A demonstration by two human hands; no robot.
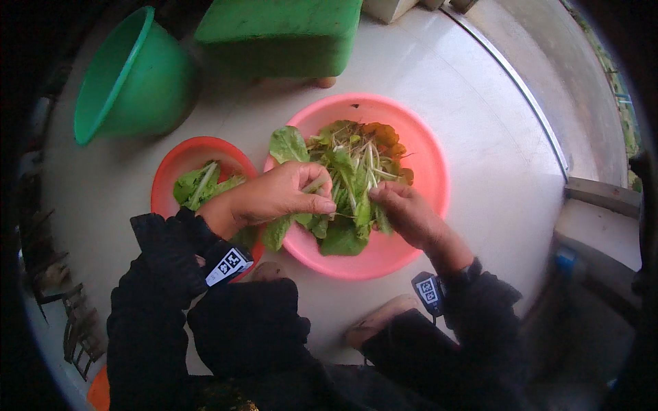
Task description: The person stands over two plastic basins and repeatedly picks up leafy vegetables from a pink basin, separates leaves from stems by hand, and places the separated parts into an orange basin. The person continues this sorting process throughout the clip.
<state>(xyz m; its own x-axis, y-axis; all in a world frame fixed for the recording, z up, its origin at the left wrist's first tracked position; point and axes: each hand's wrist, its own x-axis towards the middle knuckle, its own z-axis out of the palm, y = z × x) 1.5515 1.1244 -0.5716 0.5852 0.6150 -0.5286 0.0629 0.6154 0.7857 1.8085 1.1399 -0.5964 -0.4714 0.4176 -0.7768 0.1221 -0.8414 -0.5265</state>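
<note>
A pink plastic basin (370, 264) stands on the floor before me, holding a heap of leafy greens (349, 164) with pale stems and thin roots. Over its left side, my left hand (280, 195) grips a leafy green stem (316, 185); broad leaves stick out above and below the fist. My right hand (414, 213) is at the heap's right edge, its thumb and fingers pinched on a green leaf (383, 221). Partly under my left forearm is a smaller red basin (164, 164) with several leafy greens (198, 185) inside.
Beyond the basins are a green plastic tub (149, 87) and a green-topped stool (282, 36). My shoe (380, 318) is close to the pink basin's near side. A metal floor track (514, 82) curves along the right. Part of an orange object (99, 390) shows at lower left.
</note>
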